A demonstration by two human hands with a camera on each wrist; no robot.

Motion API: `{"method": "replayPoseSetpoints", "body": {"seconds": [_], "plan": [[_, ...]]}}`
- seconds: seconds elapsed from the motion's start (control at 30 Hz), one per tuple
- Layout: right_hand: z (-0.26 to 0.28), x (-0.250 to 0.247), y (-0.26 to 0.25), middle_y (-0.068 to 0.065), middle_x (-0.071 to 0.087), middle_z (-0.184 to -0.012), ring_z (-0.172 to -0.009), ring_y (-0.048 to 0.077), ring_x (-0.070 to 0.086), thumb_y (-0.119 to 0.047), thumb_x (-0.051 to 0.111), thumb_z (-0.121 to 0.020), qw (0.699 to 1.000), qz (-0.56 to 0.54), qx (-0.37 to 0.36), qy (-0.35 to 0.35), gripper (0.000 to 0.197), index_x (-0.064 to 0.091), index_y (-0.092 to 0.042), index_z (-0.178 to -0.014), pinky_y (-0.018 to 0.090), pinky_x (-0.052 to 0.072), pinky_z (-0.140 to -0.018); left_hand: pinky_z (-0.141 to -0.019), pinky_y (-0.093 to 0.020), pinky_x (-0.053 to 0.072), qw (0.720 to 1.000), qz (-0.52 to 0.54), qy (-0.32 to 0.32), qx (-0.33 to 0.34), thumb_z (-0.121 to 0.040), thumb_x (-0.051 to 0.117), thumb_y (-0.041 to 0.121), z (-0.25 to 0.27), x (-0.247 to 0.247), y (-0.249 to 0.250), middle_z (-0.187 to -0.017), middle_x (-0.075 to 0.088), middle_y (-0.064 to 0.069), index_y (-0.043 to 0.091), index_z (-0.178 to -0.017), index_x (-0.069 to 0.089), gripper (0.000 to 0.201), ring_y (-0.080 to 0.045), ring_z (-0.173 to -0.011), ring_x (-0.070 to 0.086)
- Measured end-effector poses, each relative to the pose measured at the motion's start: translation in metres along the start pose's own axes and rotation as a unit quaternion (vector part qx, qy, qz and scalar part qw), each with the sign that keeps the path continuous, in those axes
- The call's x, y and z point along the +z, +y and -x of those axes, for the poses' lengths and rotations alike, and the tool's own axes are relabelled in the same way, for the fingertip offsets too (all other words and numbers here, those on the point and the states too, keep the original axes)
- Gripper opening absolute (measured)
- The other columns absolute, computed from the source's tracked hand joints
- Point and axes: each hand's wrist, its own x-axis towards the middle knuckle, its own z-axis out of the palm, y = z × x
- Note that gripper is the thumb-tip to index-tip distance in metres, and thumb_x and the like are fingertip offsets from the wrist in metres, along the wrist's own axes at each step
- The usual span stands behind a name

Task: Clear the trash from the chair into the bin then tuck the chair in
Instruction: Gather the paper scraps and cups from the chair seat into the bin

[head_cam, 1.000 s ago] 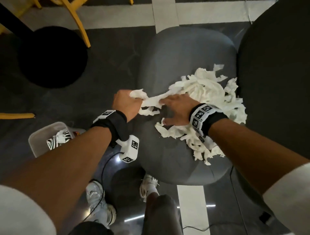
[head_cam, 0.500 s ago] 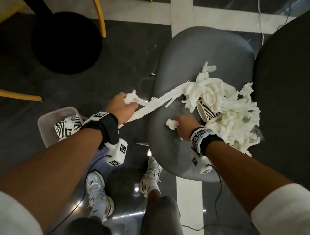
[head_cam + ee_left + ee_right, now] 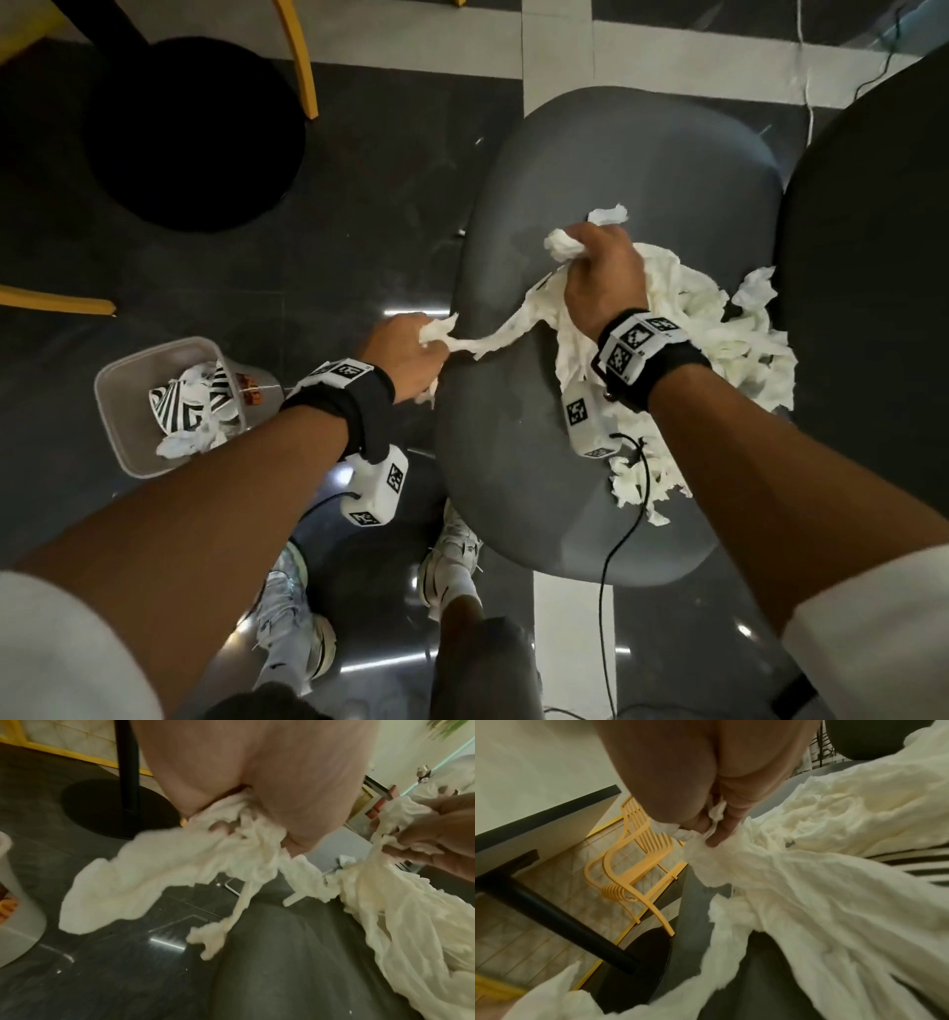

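Left hand: the left hand [image 3: 405, 354] is hovering just off the left edge of the chair [image 3: 590, 169], its fingers [image 3: 218, 826] curling tight round a bunch of tissue [image 3: 493, 342].
Right hand: the right hand [image 3: 601, 272] is gripping another wad above the seat, fingers [image 3: 721, 830] pinching it closed.
Tissue: one strip is stretching between both fists; the rest is lying heaped on the seat's right side.
Bin: the bin [image 3: 110, 406] is standing on the floor to the left, holding striped paper and tissue.
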Motion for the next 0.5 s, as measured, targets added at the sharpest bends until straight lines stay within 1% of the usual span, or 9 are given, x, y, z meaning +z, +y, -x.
{"method": "replayPoseSetpoints", "body": {"seconds": [0.03,0.13,0.17,0.23,0.3,0.33,0.4,0.43,0.5], "plan": [[-0.006,-0.004,0.007,0.011,0.064,-0.113,-0.105,0.024,0.062,-0.002,0.044,-0.088,1.000,0.001,0.005,0.011,0.035,0.070,-0.013,-0.108,0.016,0.039,-0.087,-0.063,-0.027,0.039,1.000,-0.006,0.008,0.005,-0.085,0.061,0.027,-0.007,0.008,0.005,-0.083,0.056,0.004,0.018,-0.082,0.057,0.010,-0.019,-0.076,0.055],[-0.020,-0.023,0.021,0.009,0.063,-0.090,-0.091,0.027,0.061,-0.009,0.042,-0.088,0.999,0.024,0.017,0.042,0.023,0.065,-0.012,-0.084,0.031,0.048,-0.081,-0.077,-0.030,0.042,0.998,-0.059,0.007,0.034,-0.080,0.069,0.044,-0.026,0.035,0.026,-0.109,0.048,0.001,0.018,-0.108,0.055,0.040,-0.021,-0.091,0.052],[-0.024,-0.029,0.025,0.010,0.062,-0.089,-0.092,0.029,0.061,-0.013,0.044,-0.088,0.998,0.027,0.022,0.046,0.020,0.063,-0.012,-0.084,0.032,0.047,-0.080,-0.081,-0.034,0.046,0.995,-0.088,0.007,0.046,-0.079,0.071,0.047,-0.032,0.045,0.033,-0.115,0.049,-0.001,0.017,-0.113,0.054,0.048,-0.024,-0.096,0.055],[-0.028,-0.035,0.031,0.014,0.062,-0.109,-0.109,0.030,0.058,-0.022,0.050,-0.088,0.999,0.042,0.030,0.014,0.025,0.066,-0.009,-0.102,0.026,0.041,-0.087,-0.089,-0.041,0.050,0.989,-0.133,0.012,0.062,-0.080,0.072,0.045,-0.041,0.060,0.045,-0.126,0.050,-0.007,0.014,-0.122,0.050,0.057,-0.030,-0.110,0.057],[-0.028,-0.036,0.035,0.015,0.051,-0.133,-0.127,0.030,0.047,-0.032,0.062,-0.084,0.993,0.085,-0.014,-0.077,0.048,0.058,-0.011,-0.127,0.028,0.036,-0.103,-0.089,-0.043,0.049,0.986,-0.150,0.019,0.064,-0.085,0.071,0.035,-0.048,0.069,0.053,-0.129,0.050,-0.010,0.011,-0.127,0.046,0.054,-0.033,-0.114,0.057],[-0.025,-0.035,0.037,0.014,0.045,-0.139,-0.132,0.031,0.040,-0.039,0.068,-0.080,0.983,0.123,-0.044,-0.133,0.061,0.053,-0.015,-0.134,0.034,0.036,-0.108,-0.086,-0.042,0.048,0.985,-0.158,0.021,0.065,-0.088,0.069,0.030,-0.051,0.070,0.056,-0.129,0.052,-0.012,0.011,-0.128,0.046,0.050,-0.035,-0.113,0.058],[-0.015,-0.030,0.040,0.011,0.038,-0.145,-0.135,0.033,0.034,-0.047,0.077,-0.071,0.937,0.241,-0.108,-0.226,0.082,0.043,-0.024,-0.142,0.045,0.040,-0.108,-0.080,-0.040,0.046,0.981,-0.178,0.013,0.076,-0.091,0.062,0.022,-0.056,0.068,0.060,-0.126,0.058,-0.014,0.010,-0.126,0.048,0.039,-0.038,-0.110,0.061],[-0.011,-0.026,0.043,0.010,0.038,-0.145,-0.134,0.034,0.034,-0.045,0.078,-0.069,0.907,0.308,-0.136,-0.252,0.085,0.040,-0.028,-0.143,0.047,0.041,-0.106,-0.078,-0.038,0.044,0.980,-0.181,0.005,0.083,-0.091,0.059,0.021,-0.057,0.065,0.062,-0.123,0.060,-0.015,0.010,-0.123,0.051,0.034,-0.038,-0.108,0.061],[-0.001,-0.020,0.047,0.008,0.044,-0.141,-0.130,0.034,0.038,-0.033,0.070,-0.077,0.858,0.413,-0.175,-0.250,0.067,0.045,-0.033,-0.140,0.045,0.037,-0.104,-0.073,-0.035,0.042,0.982,-0.168,-0.004,0.089,-0.091,0.053,0.023,-0.058,0.055,0.066,-0.117,0.064,-0.012,0.013,-0.112,0.057,0.024,-0.036,-0.102,0.062]]}}
